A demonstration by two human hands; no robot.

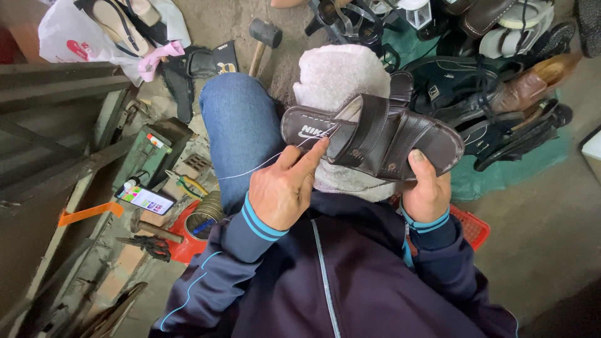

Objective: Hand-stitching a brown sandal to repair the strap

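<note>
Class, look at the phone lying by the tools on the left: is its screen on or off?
On. The phone lies face up beside the pliers, and its screen glows white with coloured patches.

We see bare floor on the right, so our hand could pass there. Shoes crowd the far right. Tools and a phone block the left.
</note>
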